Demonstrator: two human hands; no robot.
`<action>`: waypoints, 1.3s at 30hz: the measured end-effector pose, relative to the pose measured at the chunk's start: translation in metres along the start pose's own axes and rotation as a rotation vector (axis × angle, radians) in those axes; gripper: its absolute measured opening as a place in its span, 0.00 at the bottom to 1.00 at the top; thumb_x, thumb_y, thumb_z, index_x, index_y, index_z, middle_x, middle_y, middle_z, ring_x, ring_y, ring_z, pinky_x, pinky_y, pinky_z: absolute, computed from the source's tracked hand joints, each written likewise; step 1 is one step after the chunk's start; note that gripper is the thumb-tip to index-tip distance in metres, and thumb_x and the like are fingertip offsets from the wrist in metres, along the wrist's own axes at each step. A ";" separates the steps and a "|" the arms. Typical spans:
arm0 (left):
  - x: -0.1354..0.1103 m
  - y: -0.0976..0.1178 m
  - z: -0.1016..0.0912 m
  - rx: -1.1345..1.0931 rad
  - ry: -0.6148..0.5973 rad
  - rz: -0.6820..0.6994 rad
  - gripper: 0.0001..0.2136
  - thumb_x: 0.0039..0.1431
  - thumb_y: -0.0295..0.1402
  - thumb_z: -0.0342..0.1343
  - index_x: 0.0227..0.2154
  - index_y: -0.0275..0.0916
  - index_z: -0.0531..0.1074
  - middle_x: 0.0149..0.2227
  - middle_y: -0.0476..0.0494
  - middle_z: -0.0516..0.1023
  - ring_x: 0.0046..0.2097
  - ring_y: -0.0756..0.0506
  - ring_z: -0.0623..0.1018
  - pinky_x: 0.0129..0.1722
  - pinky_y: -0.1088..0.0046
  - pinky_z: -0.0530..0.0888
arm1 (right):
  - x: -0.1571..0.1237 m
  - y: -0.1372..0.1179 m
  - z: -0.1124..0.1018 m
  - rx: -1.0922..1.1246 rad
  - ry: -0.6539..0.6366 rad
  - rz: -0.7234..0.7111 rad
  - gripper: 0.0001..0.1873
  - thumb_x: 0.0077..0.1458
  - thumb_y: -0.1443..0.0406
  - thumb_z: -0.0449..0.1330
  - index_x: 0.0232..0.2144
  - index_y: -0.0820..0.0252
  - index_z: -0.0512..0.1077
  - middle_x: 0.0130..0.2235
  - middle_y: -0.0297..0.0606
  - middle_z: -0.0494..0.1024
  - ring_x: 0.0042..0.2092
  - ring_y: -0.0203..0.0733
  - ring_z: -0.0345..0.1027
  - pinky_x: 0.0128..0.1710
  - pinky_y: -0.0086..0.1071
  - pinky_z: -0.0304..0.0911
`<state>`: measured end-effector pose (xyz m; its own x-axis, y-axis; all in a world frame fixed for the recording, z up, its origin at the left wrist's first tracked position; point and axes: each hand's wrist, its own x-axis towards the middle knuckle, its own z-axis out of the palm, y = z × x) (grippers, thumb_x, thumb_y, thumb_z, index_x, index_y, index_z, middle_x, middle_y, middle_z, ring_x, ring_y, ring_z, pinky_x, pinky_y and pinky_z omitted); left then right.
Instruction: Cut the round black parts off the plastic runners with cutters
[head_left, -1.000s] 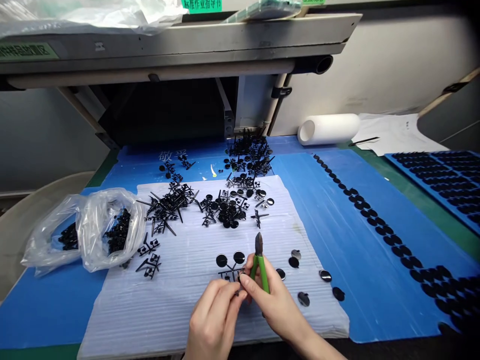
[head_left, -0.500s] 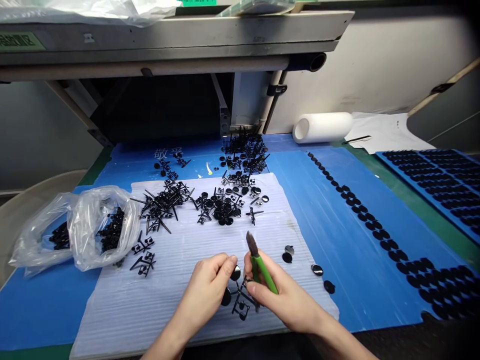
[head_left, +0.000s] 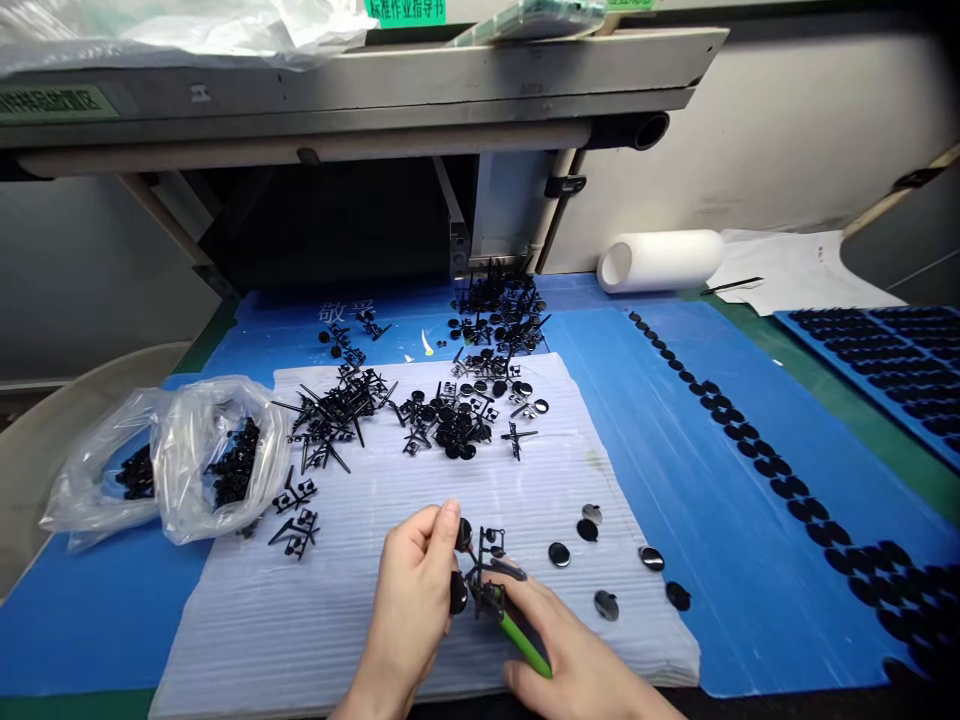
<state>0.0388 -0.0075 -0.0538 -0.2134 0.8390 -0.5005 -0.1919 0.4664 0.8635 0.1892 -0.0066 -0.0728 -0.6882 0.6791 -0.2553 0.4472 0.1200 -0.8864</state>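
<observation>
Black plastic sprue point(head_left: 486, 562), a small branching frame carrying round discs, is sitting at the near middle of the white corrugated sheet point(head_left: 300, 620), lifted just off it between the two hands. The left hand point(head_left: 412, 600) is pinching it, thumb and forefinger closing on the upper disc while a second disc is showing beside the palm. The right hand point(head_left: 574, 660) is gripping green-handled cutters point(head_left: 523, 643), fingers wrapping the handle, and the dark cutter head is touching the sprue's lower branches; whether the blades are biting is too small to tell.

Just to the right, several loose discs point(head_left: 559, 553) are lying flat on the sheet, one past its right edge. Farther away, a heap of uncut sprues point(head_left: 450, 420) is spreading across the far part of the sheet and onto the blue board point(head_left: 675, 470) underneath. To the left, two clear plastic bags point(head_left: 202, 460) are holding more black pieces. On the right, a curving row of discs point(head_left: 750, 450) is running along the board from far to near, a blue tray point(head_left: 885, 350) full of discs is lying at the far right, and a white roll point(head_left: 660, 260) is lying at the far edge.
</observation>
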 end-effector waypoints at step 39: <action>-0.008 -0.001 0.007 -0.558 -0.158 -0.265 0.16 0.51 0.37 0.52 0.16 0.37 0.56 0.10 0.59 0.54 0.10 0.61 0.47 0.09 0.84 0.41 | 0.010 0.012 -0.014 -0.207 0.162 -0.040 0.30 0.34 0.76 0.46 0.45 0.57 0.56 0.39 0.38 0.61 0.43 0.45 0.56 0.44 0.35 0.55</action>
<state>0.0477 -0.0125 -0.0506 0.0455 0.7664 -0.6407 -0.6979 0.4833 0.5285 0.1956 0.0113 -0.0805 -0.6148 0.7757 -0.1421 0.5405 0.2833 -0.7922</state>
